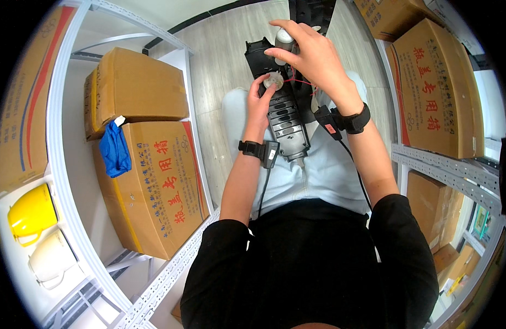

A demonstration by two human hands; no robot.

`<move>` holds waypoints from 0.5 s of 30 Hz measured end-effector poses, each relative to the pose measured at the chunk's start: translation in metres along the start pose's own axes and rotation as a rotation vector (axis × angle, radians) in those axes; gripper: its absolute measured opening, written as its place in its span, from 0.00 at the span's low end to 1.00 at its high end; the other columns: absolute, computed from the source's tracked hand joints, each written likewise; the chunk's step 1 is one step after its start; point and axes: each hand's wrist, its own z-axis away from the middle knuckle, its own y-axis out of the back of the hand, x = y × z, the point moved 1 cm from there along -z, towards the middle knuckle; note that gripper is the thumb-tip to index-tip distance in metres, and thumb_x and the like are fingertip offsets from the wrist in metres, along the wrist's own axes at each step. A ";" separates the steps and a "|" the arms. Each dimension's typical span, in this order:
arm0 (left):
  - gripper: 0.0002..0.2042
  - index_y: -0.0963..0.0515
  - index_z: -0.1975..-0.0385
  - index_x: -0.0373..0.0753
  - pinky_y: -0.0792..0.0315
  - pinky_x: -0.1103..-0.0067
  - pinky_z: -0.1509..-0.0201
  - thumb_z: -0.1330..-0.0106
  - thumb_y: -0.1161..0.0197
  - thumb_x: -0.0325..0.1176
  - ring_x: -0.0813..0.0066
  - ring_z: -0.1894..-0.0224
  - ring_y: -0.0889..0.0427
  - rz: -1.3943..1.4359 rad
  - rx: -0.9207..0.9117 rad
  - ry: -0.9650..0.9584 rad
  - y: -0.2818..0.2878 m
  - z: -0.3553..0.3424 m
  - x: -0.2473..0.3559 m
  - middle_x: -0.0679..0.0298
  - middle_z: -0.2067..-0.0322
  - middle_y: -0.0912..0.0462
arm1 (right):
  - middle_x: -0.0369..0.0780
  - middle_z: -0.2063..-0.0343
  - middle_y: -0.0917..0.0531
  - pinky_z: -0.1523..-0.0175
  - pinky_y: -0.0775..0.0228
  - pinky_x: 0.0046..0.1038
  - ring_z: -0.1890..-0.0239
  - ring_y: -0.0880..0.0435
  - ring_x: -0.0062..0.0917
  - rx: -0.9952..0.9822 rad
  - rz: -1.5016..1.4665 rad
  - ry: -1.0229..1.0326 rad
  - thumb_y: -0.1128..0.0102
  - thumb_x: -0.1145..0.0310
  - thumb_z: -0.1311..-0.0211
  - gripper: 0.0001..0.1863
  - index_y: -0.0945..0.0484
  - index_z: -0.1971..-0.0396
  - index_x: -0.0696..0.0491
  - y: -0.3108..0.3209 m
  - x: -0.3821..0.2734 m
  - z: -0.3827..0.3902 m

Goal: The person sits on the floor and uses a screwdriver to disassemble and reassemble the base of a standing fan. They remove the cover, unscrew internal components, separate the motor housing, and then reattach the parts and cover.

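Above my lap, my left hand (258,101) pinches a small round translucent disc (273,81) between thumb and fingers. My right hand (319,57) curves around a grey cylinder with a white domed top (284,37); the thumb crosses its front, and the forefinger reaches past its far side. Some right-hand fingers are hidden. Beneath both hands, a long black plastic housing (288,145) with a row of slots lies between my thighs. A thin red wire (302,82) runs beside the disc, under my right hand. Each wrist wears a black strap with a small cabled box.
Cardboard boxes (146,82) fill the metal shelf (61,137) on the left, with a blue cloth bag (115,149) hanging there. Yellow (32,214) and white mugs (53,260) sit lower left. More boxes (434,90) crowd the right shelf. A black panel (313,12) stands ahead.
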 end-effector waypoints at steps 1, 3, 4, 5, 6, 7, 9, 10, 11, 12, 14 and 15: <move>0.17 0.25 0.47 0.37 0.29 0.79 0.44 0.35 0.36 0.25 0.75 0.49 0.23 0.016 -0.001 0.007 0.000 0.000 0.000 0.62 0.50 0.21 | 0.43 0.63 0.18 0.59 0.24 0.36 0.65 0.17 0.39 0.033 -0.013 0.019 0.31 0.56 0.45 0.31 0.29 0.41 0.42 -0.001 0.001 0.001; 0.17 0.25 0.47 0.38 0.29 0.79 0.44 0.35 0.36 0.25 0.75 0.49 0.23 0.053 0.015 0.026 0.001 0.000 0.000 0.62 0.50 0.21 | 0.43 0.65 0.18 0.60 0.24 0.37 0.66 0.17 0.39 0.090 -0.085 0.069 0.31 0.55 0.45 0.31 0.29 0.40 0.42 -0.003 0.002 0.003; 0.17 0.25 0.47 0.38 0.29 0.79 0.44 0.35 0.36 0.25 0.75 0.49 0.23 0.073 0.025 0.037 0.001 0.000 0.002 0.62 0.50 0.21 | 0.43 0.66 0.19 0.60 0.24 0.37 0.67 0.17 0.39 0.111 -0.144 0.101 0.31 0.55 0.45 0.32 0.30 0.39 0.42 -0.005 0.003 0.005; 0.17 0.25 0.47 0.38 0.29 0.79 0.44 0.35 0.36 0.25 0.75 0.49 0.23 0.072 0.021 0.027 -0.001 0.001 0.004 0.62 0.51 0.21 | 0.43 0.67 0.19 0.60 0.24 0.37 0.67 0.18 0.39 0.133 -0.203 0.132 0.31 0.55 0.45 0.32 0.30 0.39 0.41 -0.006 0.003 0.006; 0.17 0.25 0.47 0.38 0.29 0.79 0.44 0.35 0.36 0.25 0.75 0.50 0.22 0.071 0.018 0.018 -0.002 0.002 0.005 0.62 0.51 0.21 | 0.43 0.67 0.19 0.60 0.24 0.37 0.68 0.17 0.39 0.066 -0.241 0.079 0.32 0.56 0.45 0.32 0.30 0.38 0.40 -0.004 0.003 0.006; 0.17 0.25 0.47 0.38 0.29 0.79 0.44 0.35 0.36 0.25 0.75 0.50 0.22 0.070 0.014 0.007 -0.002 0.003 0.006 0.62 0.51 0.21 | 0.43 0.67 0.19 0.60 0.24 0.37 0.68 0.17 0.39 0.000 -0.280 0.027 0.32 0.58 0.44 0.33 0.31 0.38 0.39 -0.001 0.003 0.006; 0.17 0.25 0.47 0.38 0.29 0.79 0.44 0.35 0.36 0.25 0.75 0.50 0.22 0.034 0.015 0.006 -0.001 0.003 0.006 0.62 0.51 0.21 | 0.44 0.66 0.19 0.59 0.23 0.37 0.67 0.17 0.40 -0.055 -0.213 -0.024 0.34 0.62 0.44 0.33 0.32 0.37 0.37 0.000 0.003 0.006; 0.17 0.25 0.47 0.38 0.29 0.79 0.44 0.35 0.36 0.25 0.75 0.50 0.22 0.017 0.012 0.006 -0.001 0.002 0.006 0.62 0.51 0.20 | 0.45 0.66 0.18 0.58 0.23 0.37 0.67 0.17 0.40 -0.042 -0.105 -0.024 0.35 0.65 0.44 0.33 0.32 0.36 0.36 -0.002 0.004 0.005; 0.17 0.25 0.47 0.38 0.28 0.79 0.44 0.35 0.36 0.25 0.75 0.50 0.22 0.016 0.009 0.002 -0.001 0.002 0.005 0.62 0.51 0.20 | 0.45 0.65 0.18 0.57 0.23 0.37 0.66 0.17 0.40 -0.030 0.002 -0.024 0.36 0.68 0.44 0.34 0.33 0.36 0.35 -0.002 0.005 0.004; 0.17 0.25 0.47 0.38 0.28 0.79 0.45 0.35 0.36 0.25 0.75 0.50 0.22 0.014 0.007 -0.002 -0.002 0.002 0.005 0.62 0.51 0.20 | 0.43 0.66 0.19 0.59 0.24 0.35 0.69 0.18 0.37 -0.009 0.032 -0.018 0.36 0.69 0.44 0.33 0.32 0.36 0.35 -0.001 0.005 0.003; 0.16 0.25 0.47 0.38 0.28 0.79 0.45 0.35 0.36 0.25 0.75 0.50 0.22 0.007 0.014 -0.010 -0.001 0.001 0.004 0.62 0.51 0.20 | 0.40 0.69 0.19 0.62 0.24 0.31 0.74 0.21 0.31 0.032 0.085 -0.003 0.35 0.70 0.42 0.33 0.31 0.36 0.35 -0.002 0.005 0.002; 0.17 0.25 0.47 0.37 0.28 0.79 0.45 0.35 0.36 0.25 0.75 0.50 0.22 0.002 0.022 -0.013 0.000 0.001 0.004 0.62 0.51 0.20 | 0.39 0.69 0.20 0.63 0.25 0.31 0.73 0.21 0.30 0.071 0.014 0.033 0.34 0.67 0.43 0.33 0.31 0.36 0.35 -0.002 0.004 0.002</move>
